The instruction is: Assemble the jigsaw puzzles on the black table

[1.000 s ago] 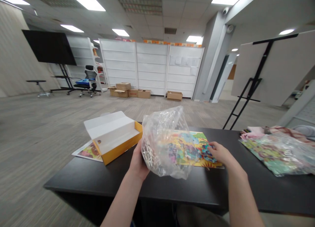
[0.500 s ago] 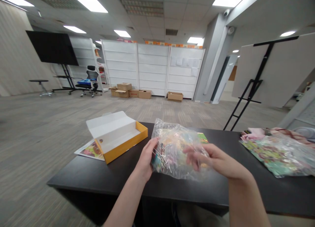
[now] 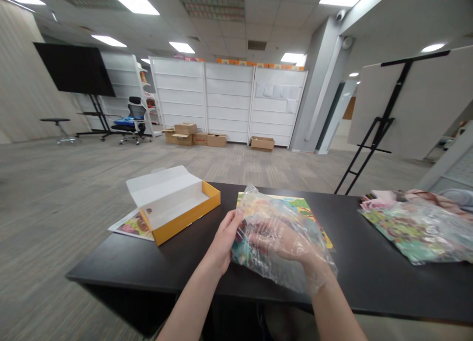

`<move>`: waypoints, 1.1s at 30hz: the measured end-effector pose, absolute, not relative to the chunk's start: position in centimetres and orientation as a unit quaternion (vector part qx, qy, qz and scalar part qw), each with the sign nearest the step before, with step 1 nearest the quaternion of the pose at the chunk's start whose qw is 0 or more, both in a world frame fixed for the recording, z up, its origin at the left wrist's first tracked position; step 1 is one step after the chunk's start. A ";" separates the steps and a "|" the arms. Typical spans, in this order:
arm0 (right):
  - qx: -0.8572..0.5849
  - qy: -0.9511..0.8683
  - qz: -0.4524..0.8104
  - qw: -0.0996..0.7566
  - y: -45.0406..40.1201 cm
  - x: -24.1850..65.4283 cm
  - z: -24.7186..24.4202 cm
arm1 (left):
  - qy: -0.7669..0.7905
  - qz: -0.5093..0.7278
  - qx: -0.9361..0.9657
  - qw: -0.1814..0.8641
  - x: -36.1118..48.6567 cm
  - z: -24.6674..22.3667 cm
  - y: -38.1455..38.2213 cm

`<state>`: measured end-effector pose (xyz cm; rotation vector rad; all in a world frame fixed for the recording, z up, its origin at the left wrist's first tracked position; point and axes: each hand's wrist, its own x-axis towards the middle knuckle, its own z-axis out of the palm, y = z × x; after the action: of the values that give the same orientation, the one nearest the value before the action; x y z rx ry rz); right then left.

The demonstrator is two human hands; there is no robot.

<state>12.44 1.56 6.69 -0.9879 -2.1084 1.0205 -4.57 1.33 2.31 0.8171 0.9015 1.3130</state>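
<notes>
My left hand point(image 3: 223, 243) grips the left edge of a clear plastic bag point(image 3: 284, 262) above the black table. My right hand point(image 3: 277, 242) shows dimly through the plastic, which wraps around it up to the wrist. Colourful printed pieces point(image 3: 246, 242) lie in the bag's left part, too blurred to make out. Behind the bag, a bright printed picture board point(image 3: 305, 210) lies flat on the table, partly hidden. To the left stands an open yellow box point(image 3: 172, 205) with a white inside and lid, resting on a printed sheet point(image 3: 130, 227).
At the table's right end lies another clear bag point(image 3: 417, 232) over a printed sheet, with pink cloth point(image 3: 388, 198) behind it. The black table point(image 3: 258, 287) has a near edge under my forearms. Cardboard boxes point(image 3: 185, 134) stand far off by white shelving.
The bag has shifted toward me and now wraps my right hand, which moved down and in. The picture board shows more fully behind it.
</notes>
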 end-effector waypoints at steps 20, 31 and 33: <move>-0.322 -0.842 0.354 0.247 2.3 11.5 4.8 | 0.348 0.588 0.381 0.623 -5.4 2.5 1.5; -0.322 -0.803 0.405 0.296 2.9 11.3 4.3 | 0.315 0.701 0.249 0.590 -6.3 3.4 1.8; -0.312 -0.801 0.408 0.308 2.8 11.1 4.4 | 0.313 0.702 0.249 0.589 -6.3 3.5 1.8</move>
<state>11.10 2.85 4.43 -0.8244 -2.1168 1.0784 -6.31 1.81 3.47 0.5787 0.7277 1.6356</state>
